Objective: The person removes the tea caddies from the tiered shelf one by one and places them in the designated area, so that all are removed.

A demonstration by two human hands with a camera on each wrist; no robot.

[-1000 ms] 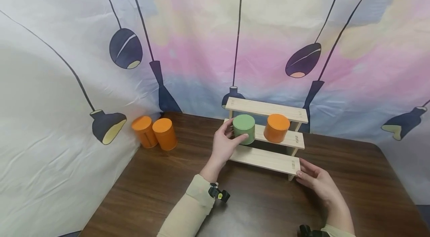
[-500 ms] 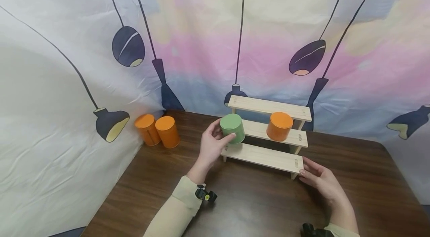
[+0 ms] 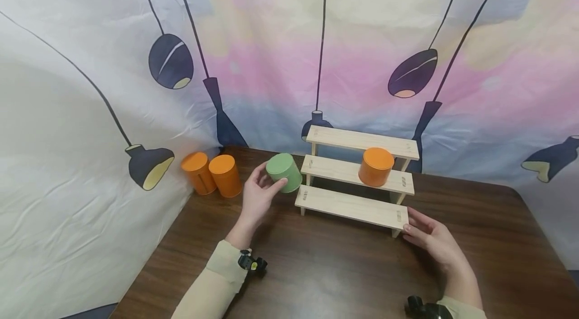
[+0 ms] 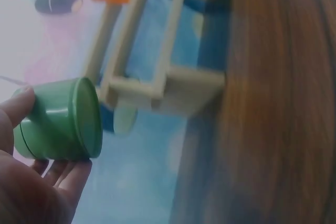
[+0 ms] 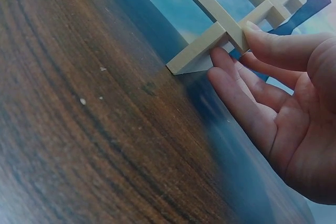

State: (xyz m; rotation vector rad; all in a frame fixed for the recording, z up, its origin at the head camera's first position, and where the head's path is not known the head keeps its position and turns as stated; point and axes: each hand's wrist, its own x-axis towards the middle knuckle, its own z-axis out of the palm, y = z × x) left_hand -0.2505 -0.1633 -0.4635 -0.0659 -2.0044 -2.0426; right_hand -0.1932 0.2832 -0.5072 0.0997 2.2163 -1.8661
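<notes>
A green round tin [image 3: 284, 173] is held by my left hand [image 3: 257, 198], thumb on the near side and fingers round the far side. It hangs slightly tilted just left of a three-step wooden shelf [image 3: 350, 203]. In the left wrist view the green tin [image 4: 58, 119] shows clear of the table, gripped between thumb and fingers. My right hand [image 3: 436, 243] holds the right end of the lowest step. In the right wrist view its thumb lies on the board's end [image 5: 239, 38], with the fingers curled beneath. An orange tin [image 3: 376, 167] stands on the middle step, towards the right.
Two more orange tins [image 3: 224, 176] stand side by side at the table's back left, close to the left hand. A fabric backdrop [image 3: 271, 58] printed with lamps hangs behind and to the left of the brown wooden table [image 3: 316, 269].
My left hand has carried the green tin leftward off the middle step, past the shelf's left end. The right hand keeps its grip on the lowest step.
</notes>
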